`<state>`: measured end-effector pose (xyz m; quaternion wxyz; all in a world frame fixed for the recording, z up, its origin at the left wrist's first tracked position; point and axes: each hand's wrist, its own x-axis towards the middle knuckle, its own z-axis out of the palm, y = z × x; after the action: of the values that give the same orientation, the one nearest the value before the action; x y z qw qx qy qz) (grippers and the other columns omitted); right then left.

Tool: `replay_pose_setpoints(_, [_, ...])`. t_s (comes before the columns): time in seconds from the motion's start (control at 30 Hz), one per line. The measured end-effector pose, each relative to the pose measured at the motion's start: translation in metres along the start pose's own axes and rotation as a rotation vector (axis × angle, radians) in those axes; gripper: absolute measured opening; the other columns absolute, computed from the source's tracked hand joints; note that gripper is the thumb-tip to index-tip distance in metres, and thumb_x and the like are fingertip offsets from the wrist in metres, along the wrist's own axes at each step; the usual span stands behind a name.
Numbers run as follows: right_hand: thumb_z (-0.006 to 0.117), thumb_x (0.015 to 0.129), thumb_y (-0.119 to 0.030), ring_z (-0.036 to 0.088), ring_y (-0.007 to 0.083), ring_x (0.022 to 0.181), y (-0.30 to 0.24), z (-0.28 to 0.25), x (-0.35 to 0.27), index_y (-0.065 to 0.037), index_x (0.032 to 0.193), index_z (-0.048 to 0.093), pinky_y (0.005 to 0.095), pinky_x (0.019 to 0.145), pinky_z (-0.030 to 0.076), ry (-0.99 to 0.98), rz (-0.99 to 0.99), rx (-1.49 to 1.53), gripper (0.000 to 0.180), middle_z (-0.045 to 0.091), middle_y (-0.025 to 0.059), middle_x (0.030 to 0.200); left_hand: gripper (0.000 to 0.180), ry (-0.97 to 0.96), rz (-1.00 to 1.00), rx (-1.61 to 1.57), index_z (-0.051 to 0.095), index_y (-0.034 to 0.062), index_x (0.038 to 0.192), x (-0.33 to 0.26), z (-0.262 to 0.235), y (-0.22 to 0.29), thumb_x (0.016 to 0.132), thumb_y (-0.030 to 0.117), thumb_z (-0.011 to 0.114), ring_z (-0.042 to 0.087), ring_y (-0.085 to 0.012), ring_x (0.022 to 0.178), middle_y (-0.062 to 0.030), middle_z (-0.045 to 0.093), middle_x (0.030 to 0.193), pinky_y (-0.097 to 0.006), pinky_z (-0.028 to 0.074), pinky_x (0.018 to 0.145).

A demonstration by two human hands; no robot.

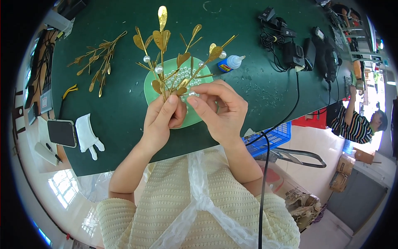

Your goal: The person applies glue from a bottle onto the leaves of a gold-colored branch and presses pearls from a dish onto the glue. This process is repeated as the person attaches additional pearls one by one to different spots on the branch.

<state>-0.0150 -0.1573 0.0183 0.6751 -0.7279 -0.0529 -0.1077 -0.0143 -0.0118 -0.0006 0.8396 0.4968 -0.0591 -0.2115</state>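
The dark green bench (124,120) spreads wide, its near edge just below the wrists, with bare room left and right of the hands. A pale green dish (151,89) of pearls lies under them. The gold leaf spray (166,54), thin wire stems with flat leaves and a few pearls, fans up and away from the left hand (159,122), whose grip is closed on its gathered stems. The right hand (219,110) pinches a small pearl (191,94) just beside the stems.
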Motion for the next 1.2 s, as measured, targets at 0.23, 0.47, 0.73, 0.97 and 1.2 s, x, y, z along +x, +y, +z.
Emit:
replay_pose_setpoints(0.23, [0.073,0.061,-0.003,0.038,0.0033,0.045,-0.003,0.000,0.001,-0.003,0.077,0.064,0.0166,0.040,0.026,0.072,-0.187,-0.229,0.018,0.058,0.0018,0.066,0.036,0.013,-0.008,-0.041,0.036,0.0075,0.065,0.000,0.002,0.001,0.093,0.031,0.033,0.025,-0.0062,0.045,0.0027,0.029,0.050,-0.021,0.019,0.041])
replay_pose_setpoints(0.47, [0.073,0.061,-0.005,0.038,0.0035,0.043,-0.001,0.003,-0.001,-0.005,0.076,0.064,0.0173,0.038,0.027,0.114,-0.245,-0.221,0.018,0.059,0.0016,0.066,0.037,-0.009,-0.002,-0.090,0.037,0.0084,0.066,0.000,0.005,-0.001,0.094,0.032,0.028,0.020,-0.0066,0.040,0.0034,0.026,0.045,-0.023,0.017,0.038])
replay_pose_setpoints(0.73, [0.073,0.061,-0.005,0.038,0.0036,0.043,0.000,0.001,0.002,-0.005,0.078,0.063,0.0172,0.038,0.027,0.079,-0.238,-0.224,0.019,0.059,0.0019,0.067,0.037,-0.004,-0.009,-0.102,0.037,0.0085,0.066,0.001,0.003,-0.002,0.094,0.032,0.027,0.021,-0.0067,0.040,0.0035,0.026,0.045,-0.023,0.017,0.038])
replay_pose_setpoints(0.97, [0.067,0.067,-0.006,0.042,0.0077,0.049,-0.006,-0.015,-0.003,-0.002,0.081,0.063,0.0194,0.045,0.032,0.074,-0.186,-0.197,0.015,0.056,0.0047,0.063,0.036,-0.026,-0.025,-0.190,0.037,0.0076,0.066,0.003,0.000,0.001,0.093,0.030,0.031,0.021,-0.0069,0.042,0.0025,0.027,0.048,-0.023,0.018,0.039])
replay_pose_setpoints(1.2, [0.060,0.075,-0.021,0.051,0.0155,0.046,-0.096,-0.028,-0.018,-0.003,0.082,0.057,0.0274,0.039,0.038,-0.222,-0.203,1.298,0.020,0.059,0.0110,0.071,0.037,-0.098,-0.087,-0.387,0.036,0.0084,0.064,0.005,-0.007,0.003,0.093,0.031,0.030,0.020,-0.0078,0.043,0.0031,0.024,0.046,-0.024,0.016,0.040])
